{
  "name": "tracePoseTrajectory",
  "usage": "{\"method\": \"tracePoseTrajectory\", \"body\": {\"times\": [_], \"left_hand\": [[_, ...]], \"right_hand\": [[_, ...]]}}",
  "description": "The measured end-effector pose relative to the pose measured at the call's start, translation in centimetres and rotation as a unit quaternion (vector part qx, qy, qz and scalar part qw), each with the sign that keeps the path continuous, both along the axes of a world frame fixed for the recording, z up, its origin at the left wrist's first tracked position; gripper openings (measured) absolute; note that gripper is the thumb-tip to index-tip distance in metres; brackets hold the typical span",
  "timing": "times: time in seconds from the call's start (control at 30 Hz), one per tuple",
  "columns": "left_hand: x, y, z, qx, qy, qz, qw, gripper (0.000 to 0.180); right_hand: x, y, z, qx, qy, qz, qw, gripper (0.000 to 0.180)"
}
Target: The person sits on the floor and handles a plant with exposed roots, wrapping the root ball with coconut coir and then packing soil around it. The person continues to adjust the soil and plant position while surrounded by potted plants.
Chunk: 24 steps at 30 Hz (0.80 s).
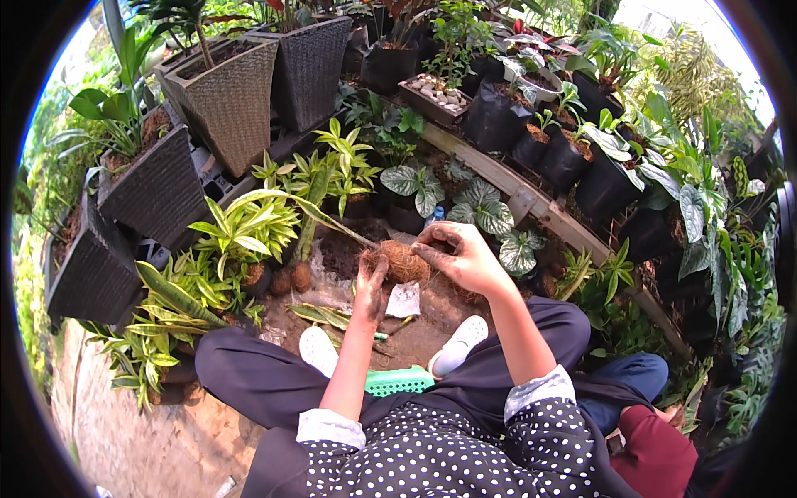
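At frame centre, the upraised left hand (370,288) clasps one fibrous root ball (404,262); the right hand (466,251) arches beside it, fingers bent, whether gripping unclear. Below: two white shoes (465,339).

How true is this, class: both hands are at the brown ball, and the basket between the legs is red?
The colour is wrong: the head view shows that the basket between the legs is green. The left hand and right hand are indeed at the brown ball.
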<state>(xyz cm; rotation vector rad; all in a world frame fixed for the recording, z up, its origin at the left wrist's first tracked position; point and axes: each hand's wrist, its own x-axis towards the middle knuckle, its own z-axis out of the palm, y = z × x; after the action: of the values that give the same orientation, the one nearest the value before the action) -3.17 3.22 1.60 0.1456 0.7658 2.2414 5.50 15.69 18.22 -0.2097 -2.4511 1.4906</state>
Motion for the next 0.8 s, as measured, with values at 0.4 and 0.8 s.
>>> {"method": "tracePoseTrajectory", "body": {"times": [0.4,0.8], "left_hand": [[-0.3,-0.2,-0.3,-0.060,0.024,0.001,0.998,0.048],[-0.7,-1.8,-1.6,0.015,0.010,-0.098,0.995,0.045]], "right_hand": [[0.3,-0.1,0.3,-0.099,-0.033,0.025,0.994,0.014],[1.5,4.7,-0.3,0.009,-0.075,-0.048,0.996,0.014]]}}
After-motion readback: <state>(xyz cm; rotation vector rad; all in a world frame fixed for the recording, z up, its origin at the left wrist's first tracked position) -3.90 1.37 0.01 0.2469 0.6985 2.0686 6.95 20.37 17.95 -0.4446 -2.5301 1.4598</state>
